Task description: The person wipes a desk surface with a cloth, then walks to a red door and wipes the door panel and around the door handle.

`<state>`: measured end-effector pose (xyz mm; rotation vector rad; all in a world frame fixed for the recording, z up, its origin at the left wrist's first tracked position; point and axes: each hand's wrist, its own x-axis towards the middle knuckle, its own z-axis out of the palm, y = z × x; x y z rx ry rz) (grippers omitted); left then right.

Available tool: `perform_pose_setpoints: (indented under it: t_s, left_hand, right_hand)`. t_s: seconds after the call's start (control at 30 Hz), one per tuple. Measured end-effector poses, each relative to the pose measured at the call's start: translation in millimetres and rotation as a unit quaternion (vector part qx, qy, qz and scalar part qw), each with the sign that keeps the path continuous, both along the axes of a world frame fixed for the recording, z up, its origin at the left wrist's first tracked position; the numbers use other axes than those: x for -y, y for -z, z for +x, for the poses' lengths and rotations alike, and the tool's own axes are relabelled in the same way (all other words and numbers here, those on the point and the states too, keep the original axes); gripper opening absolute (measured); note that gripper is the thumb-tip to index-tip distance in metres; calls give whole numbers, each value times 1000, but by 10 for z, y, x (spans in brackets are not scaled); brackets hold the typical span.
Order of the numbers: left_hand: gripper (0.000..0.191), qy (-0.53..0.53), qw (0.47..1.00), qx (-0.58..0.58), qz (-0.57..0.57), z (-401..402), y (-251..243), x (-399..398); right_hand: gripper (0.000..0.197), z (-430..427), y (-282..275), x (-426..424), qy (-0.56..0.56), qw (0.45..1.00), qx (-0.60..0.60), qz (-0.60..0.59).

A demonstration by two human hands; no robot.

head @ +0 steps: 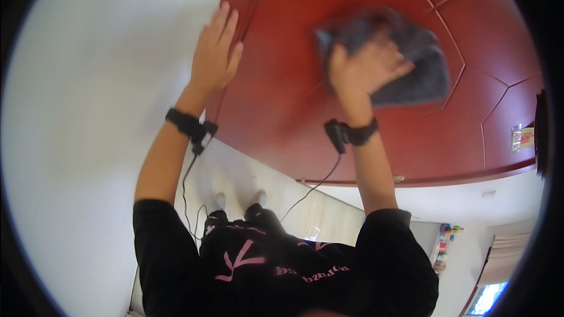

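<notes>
A red panelled door (282,97) with thin grooved lines stands before me. My right hand (368,64) lies spread on a dark grey cloth (414,75), pressing it against the door's face; hand and cloth are blurred. The cloth is bunched above the fingers and hangs out to the right of them. My left hand (216,48) rests flat near the door's left edge, beside the white wall, with its fingers extended and nothing in it. Each wrist wears a black strap with a small device and a cable.
The white wall (88,97) runs along the left. Below are the pale floor (326,215) and my feet. A metal fitting (398,179) sits at the door's edge. At the lower right are a shelf of colourful items (444,246) and a curtain (509,251) by a window.
</notes>
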<state>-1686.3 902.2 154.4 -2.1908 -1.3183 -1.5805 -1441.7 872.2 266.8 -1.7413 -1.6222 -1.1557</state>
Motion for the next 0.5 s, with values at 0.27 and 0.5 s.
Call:
perform_pose_setpoints:
  t_s: [0.27, 0.5]
  left_hand:
    - [19, -18, 974, 79, -213, -824, 570, 1299]
    - [32, -85, 940, 189, -272, -939, 590, 1482]
  right_hand:
    - [56, -747, 1143, -377, -401, 903, -62, -140]
    - [25, -396, 687, 403, -495, 681, -456, -287]
